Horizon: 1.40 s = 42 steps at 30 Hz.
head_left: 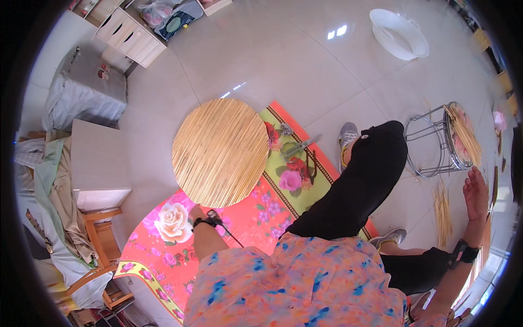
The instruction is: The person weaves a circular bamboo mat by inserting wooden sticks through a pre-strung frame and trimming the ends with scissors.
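A round tan lid-like disc of straight, thin stalks lies across the flowered cloth and the tiled floor. My left hand is at its near edge, and its fingers are mostly hidden there. My right hand is held out at the far right with its fingers stretched and nothing in them. Just beyond that hand, loose pale stalks lie on a round metal-legged stool. Another bundle of stalks rests on the floor beside my right forearm.
Grey-handled scissors and a dark looped object lie on the flowered cloth by my shoe. A white basin stands at the far right. To the left are a wooden chair, a white cabinet and a covered box.
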Available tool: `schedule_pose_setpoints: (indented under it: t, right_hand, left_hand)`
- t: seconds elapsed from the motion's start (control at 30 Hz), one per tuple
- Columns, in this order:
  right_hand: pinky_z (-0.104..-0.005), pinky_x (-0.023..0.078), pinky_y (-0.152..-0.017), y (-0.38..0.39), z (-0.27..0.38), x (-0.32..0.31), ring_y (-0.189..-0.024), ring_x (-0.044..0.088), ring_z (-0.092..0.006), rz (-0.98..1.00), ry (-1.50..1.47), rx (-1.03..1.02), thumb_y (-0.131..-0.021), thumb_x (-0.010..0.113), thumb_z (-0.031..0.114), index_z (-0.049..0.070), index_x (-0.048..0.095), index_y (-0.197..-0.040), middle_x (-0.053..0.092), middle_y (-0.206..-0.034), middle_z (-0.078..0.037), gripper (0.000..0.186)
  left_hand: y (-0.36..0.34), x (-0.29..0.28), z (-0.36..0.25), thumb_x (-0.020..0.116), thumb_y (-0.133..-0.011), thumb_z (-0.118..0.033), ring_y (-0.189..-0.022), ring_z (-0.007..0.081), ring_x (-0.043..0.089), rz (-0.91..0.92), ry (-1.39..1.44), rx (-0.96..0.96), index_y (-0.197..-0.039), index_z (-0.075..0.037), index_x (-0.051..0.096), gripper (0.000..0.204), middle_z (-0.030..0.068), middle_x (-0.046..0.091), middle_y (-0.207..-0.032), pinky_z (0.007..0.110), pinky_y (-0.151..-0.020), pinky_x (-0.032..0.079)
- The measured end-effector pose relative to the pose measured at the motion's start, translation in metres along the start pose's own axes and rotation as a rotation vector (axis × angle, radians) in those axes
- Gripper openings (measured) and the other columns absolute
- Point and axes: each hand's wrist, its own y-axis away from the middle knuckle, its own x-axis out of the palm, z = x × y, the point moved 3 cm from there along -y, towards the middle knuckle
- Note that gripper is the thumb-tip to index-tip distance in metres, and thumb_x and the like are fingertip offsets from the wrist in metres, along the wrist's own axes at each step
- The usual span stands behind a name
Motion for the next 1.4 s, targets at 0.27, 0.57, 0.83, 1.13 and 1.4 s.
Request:
schedule_pose_setpoints:
  t: [0.27, 0.57, 0.83, 1.13, 1.4]
  right_hand:
    - [-0.0179, 0.047, -0.061, 0.016, 0.012, 0.015, -0.072, 0.056, -0.0057, -0.073, 0.137, -0.011, -0.094, 0.058, 0.026, 0.01, 0.058, -0.114, 0.061, -0.089, 0.004, 0.026]
    - [-0.0181, 0.047, -0.058, -0.001, -0.006, -0.008, -0.069, 0.057, -0.0058, -0.079, 0.088, 0.022, -0.093, 0.06, 0.024, 0.008, 0.057, -0.118, 0.062, -0.088, 0.003, 0.03]
    - [-0.019, 0.049, -0.061, 0.007, -0.005, 0.016, -0.071, 0.059, -0.0059, -0.013, 0.11, 0.011, -0.093, 0.06, 0.024, 0.009, 0.057, -0.117, 0.063, -0.091, 0.003, 0.029]
    - [-0.0192, 0.048, -0.063, 0.025, -0.015, 0.001, -0.073, 0.058, -0.0067, 0.051, 0.014, 0.028, -0.094, 0.058, 0.024, 0.01, 0.057, -0.117, 0.062, -0.088, 0.004, 0.027]
    - [-0.0194, 0.046, -0.062, 0.066, -0.015, -0.012, -0.068, 0.055, -0.0062, 0.027, -0.024, -0.044, -0.096, 0.053, 0.024, 0.012, 0.057, -0.106, 0.057, -0.078, 0.005, 0.016]
  left_hand:
    - [-0.007, 0.061, -0.134, 0.053, -0.09, -0.025, -0.069, 0.0228, 0.06, 0.259, 1.989, -0.684, -0.102, -0.002, 0.063, 0.028, 0.0105, 0.063, -0.08, 0.039, -0.06, 0.049]
    - [-0.05, 0.115, -0.098, 0.057, -0.087, -0.029, -0.092, 0.0299, 0.061, -0.288, 1.164, -0.235, -0.119, -0.008, 0.058, 0.038, 0.0138, 0.063, -0.104, 0.04, -0.077, 0.05]
    - [0.023, 0.04, -0.111, 0.058, -0.089, -0.035, -0.064, 0.0079, 0.047, -0.01, 2.334, -0.396, -0.106, -0.017, 0.063, 0.025, -0.0038, 0.057, -0.077, 0.027, -0.052, 0.036]
    - [0.03, -0.101, -0.073, 0.057, -0.087, -0.019, -0.057, 0.0086, 0.044, -0.746, 1.91, -0.122, -0.089, -0.005, 0.067, 0.018, -0.0025, 0.051, -0.062, 0.024, -0.053, 0.034]
    - [0.066, -0.372, -0.084, 0.051, -0.078, -0.031, -0.081, 0.0321, 0.064, -0.916, 1.209, -0.243, -0.09, -0.007, 0.071, 0.033, 0.0156, 0.069, -0.084, 0.041, -0.073, 0.048]
